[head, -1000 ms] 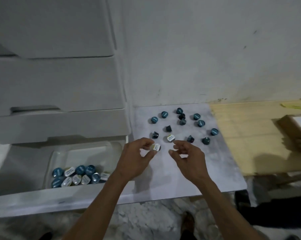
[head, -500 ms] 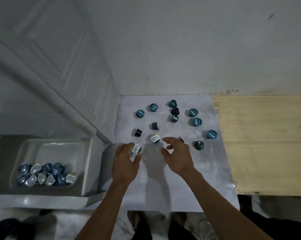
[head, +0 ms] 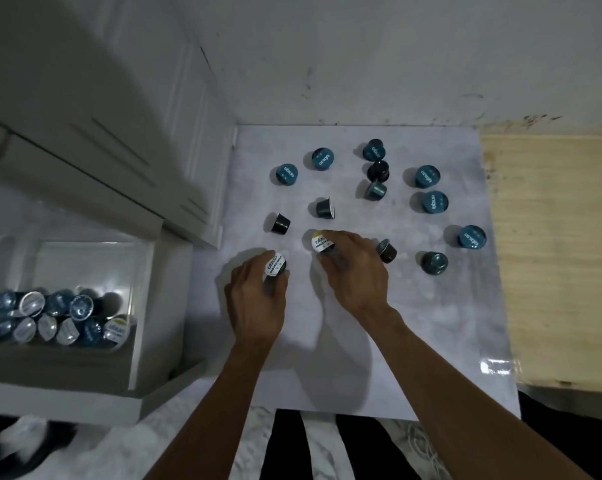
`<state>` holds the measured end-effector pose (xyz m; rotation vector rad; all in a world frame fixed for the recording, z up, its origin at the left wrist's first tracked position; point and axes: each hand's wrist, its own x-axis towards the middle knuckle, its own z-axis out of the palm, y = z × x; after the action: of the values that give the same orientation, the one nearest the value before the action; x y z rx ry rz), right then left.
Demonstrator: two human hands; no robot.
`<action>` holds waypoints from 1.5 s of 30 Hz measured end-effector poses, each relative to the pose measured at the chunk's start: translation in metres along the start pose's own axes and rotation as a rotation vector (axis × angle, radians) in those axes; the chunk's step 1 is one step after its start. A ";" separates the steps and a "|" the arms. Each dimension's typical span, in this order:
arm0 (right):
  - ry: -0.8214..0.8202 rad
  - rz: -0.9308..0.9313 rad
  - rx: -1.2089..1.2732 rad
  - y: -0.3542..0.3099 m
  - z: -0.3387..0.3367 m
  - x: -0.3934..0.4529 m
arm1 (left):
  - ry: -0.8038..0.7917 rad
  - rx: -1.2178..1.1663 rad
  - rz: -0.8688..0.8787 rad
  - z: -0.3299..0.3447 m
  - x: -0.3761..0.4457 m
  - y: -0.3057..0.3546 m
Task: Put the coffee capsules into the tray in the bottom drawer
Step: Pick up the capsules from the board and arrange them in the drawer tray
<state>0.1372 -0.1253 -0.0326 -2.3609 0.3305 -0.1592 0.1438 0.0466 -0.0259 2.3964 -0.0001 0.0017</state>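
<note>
right hand (head: pixel 356 271) now reaching and closing on a white-lidded capsule (head: pixel 322 242), left hand (head: pixel 254 299) gripping another capsule (head: pixel 275 265); next, carry both to the tray (head: pixel 85 251).

You see a dim, cool-toned view. Both hands (head: pixel 254 296) cast soft shadows onto the tabletop (head: pixel 431 341). Glare marks its near right corner. Left and near edges bend and blur.
</note>
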 end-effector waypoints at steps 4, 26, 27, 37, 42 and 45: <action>0.061 -0.022 -0.034 -0.001 0.002 -0.001 | -0.004 -0.136 -0.036 0.001 -0.002 -0.001; 0.178 -0.131 0.265 -0.036 -0.047 -0.036 | 0.086 -0.239 0.051 -0.058 -0.032 0.051; 0.182 -0.144 0.284 -0.042 -0.052 -0.040 | 0.105 -0.250 0.068 -0.067 -0.034 0.055; 0.190 -0.184 0.389 -0.146 -0.070 -0.080 | 0.195 -0.325 0.235 -0.181 -0.039 0.044; 0.222 -0.137 0.451 -0.207 -0.043 -0.111 | 0.135 -0.293 0.284 -0.244 -0.042 -0.003; 0.225 -0.120 0.449 -0.237 -0.019 -0.130 | 0.101 -0.254 0.275 -0.279 -0.044 -0.037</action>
<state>0.0537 0.0640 0.1425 -1.9191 0.2305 -0.5045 0.0994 0.2623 0.1540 2.1220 -0.2674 0.2371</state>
